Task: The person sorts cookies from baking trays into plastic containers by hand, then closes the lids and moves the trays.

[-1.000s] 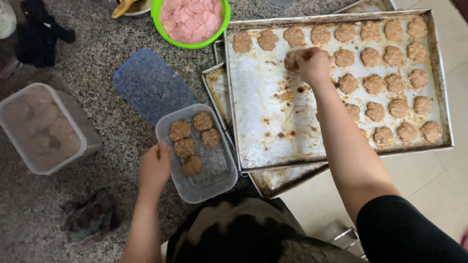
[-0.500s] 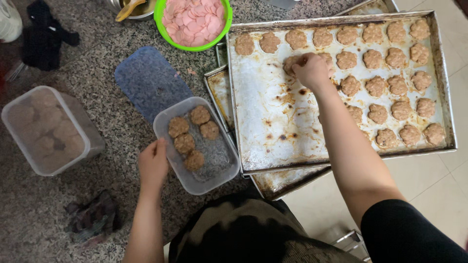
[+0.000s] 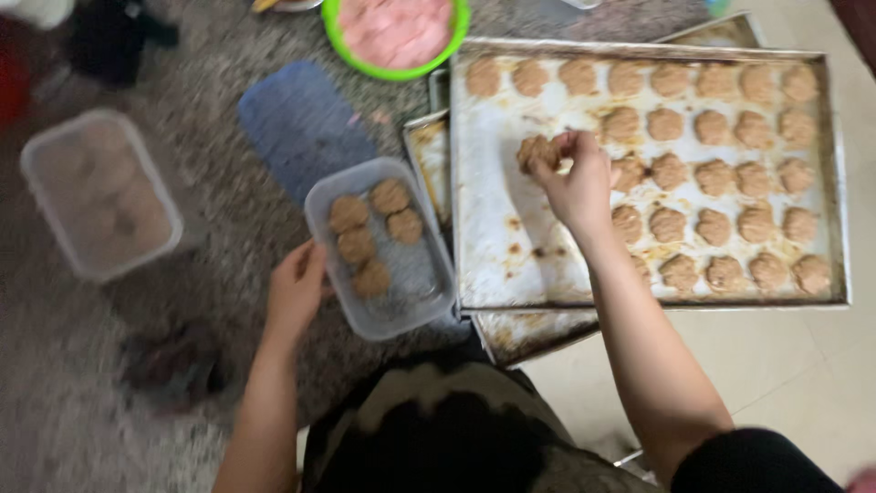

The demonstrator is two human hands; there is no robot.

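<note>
A: Right hand (image 3: 577, 187) is over the tray (image 3: 511, 246), fingers (image 3: 564, 146) pinching a brown cookie (image 3: 537, 152) just above the greasy metal.

B: Touching the tray or clear of it?

A: Can't tell, the frame is blurred. It sits at the bare left part, beside the rows of cookies (image 3: 730, 173) that fill the right side.

B: And the left hand (image 3: 294, 290)?

A: At the tub (image 3: 429, 301), a clear plastic one on the speckled tabletop (image 3: 210, 274). Fingers (image 3: 308, 260) lie together against its left rim, thumb low at the corner, steadying it rather than gripping anything.

B: What's in the tub?

A: Five cookies (image 3: 370, 233), packed toward the far left end; the near right end is bare.

B: Around it?

A: A blue lid (image 3: 301, 123) lies just beyond the tub. A second tub (image 3: 100, 205) stands well off to the left. A green bowl (image 3: 456, 27) of pink stuff sits at the top edge, and another tray (image 3: 525, 333) pokes out from under the first.
</note>
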